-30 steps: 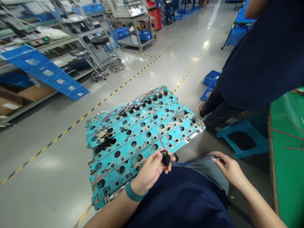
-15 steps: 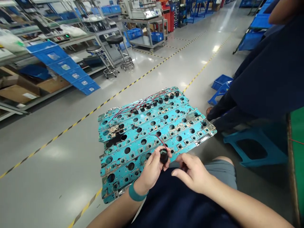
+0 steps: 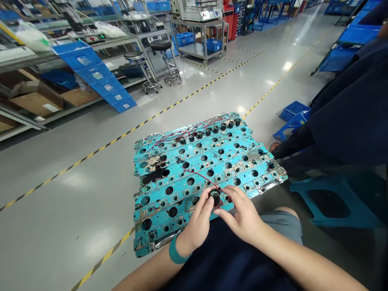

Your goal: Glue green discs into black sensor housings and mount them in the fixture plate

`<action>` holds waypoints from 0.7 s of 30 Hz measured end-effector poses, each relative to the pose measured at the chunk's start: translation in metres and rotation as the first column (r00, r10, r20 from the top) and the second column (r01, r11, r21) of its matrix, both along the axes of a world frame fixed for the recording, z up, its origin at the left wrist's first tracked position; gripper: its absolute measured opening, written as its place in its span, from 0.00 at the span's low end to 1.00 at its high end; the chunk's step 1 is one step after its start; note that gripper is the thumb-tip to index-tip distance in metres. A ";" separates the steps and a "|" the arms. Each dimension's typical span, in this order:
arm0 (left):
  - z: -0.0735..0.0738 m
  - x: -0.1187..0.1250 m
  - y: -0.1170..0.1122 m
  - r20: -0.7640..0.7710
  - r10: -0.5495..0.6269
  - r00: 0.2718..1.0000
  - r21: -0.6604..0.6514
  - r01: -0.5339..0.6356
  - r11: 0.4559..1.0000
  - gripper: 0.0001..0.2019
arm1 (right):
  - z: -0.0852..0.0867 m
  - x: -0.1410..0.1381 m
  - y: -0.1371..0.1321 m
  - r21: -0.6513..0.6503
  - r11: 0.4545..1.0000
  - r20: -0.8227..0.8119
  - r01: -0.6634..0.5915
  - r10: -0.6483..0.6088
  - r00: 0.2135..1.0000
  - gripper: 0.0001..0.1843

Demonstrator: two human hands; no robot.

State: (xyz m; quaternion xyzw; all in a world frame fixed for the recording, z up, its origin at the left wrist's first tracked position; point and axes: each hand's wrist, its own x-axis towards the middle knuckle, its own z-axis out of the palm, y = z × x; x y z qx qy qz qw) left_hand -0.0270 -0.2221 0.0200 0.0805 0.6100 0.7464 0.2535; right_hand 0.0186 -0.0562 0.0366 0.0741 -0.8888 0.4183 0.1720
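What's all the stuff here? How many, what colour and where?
Panel: one, turquoise with holes, centre
Round parts: eight, black, in a row near the panel's far edge
Held part: one, black, at the panel's near edge
Wires: several, red, over the panel
Round stools: two, black-seated, back left
Bin stack: one, blue, leaning, left
Benches: several, grey, left, too cluttered to list
Cart: one, grey, background
Plastic stool: one, blue, right
Floor bin: one, blue, right
Floor tape: several lines, yellow-black
Co-worker: one, dark clothes, right
Wristband: one, teal, bottom centre
Left hand: one, holding the held part
Right hand: one, close beside it
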 end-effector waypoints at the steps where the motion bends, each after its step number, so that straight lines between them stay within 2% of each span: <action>1: -0.001 0.001 -0.001 -0.016 0.001 1.000 -0.019 -0.001 1.000 0.24 | -0.003 -0.003 -0.002 0.008 1.000 -0.021 -0.004 0.004 1.000 0.23; 5: -0.003 0.007 -0.003 -0.059 -0.047 0.997 -0.068 0.043 0.997 0.25 | -0.013 -0.013 -0.008 -0.028 1.000 -0.024 -0.003 0.003 1.000 0.16; 9: -0.003 0.008 -0.006 -0.014 -0.072 0.997 -0.084 0.070 0.994 0.26 | -0.015 -0.015 -0.009 -0.166 0.984 0.101 0.062 -0.046 0.994 0.14; 12: -0.004 0.000 -0.010 0.035 -0.046 0.998 -0.062 0.049 0.997 0.23 | -0.013 -0.016 -0.005 -0.313 0.943 0.250 0.109 -0.029 0.968 0.15; 15: -0.014 -0.008 -0.013 -0.042 0.014 0.999 -0.207 -0.023 0.978 0.20 | -0.008 -0.020 0.003 -0.464 0.877 0.306 0.125 0.027 0.952 0.17; 17: -0.025 -0.007 -0.015 -0.130 -0.071 0.989 -0.350 0.021 0.936 0.19 | -0.003 -0.023 0.009 -0.529 0.837 0.302 0.137 0.035 0.953 0.20; 19: -0.038 -0.002 -0.015 -0.197 -0.278 0.940 -0.483 0.154 0.862 0.15 | 0.003 -0.027 0.016 -0.563 0.812 0.274 0.152 0.010 0.962 0.24; 21: -0.047 0.004 -0.016 -0.212 -0.476 0.853 -0.584 0.280 0.762 0.09 | 0.009 -0.028 0.021 -0.573 0.804 0.243 0.159 -0.019 0.970 0.26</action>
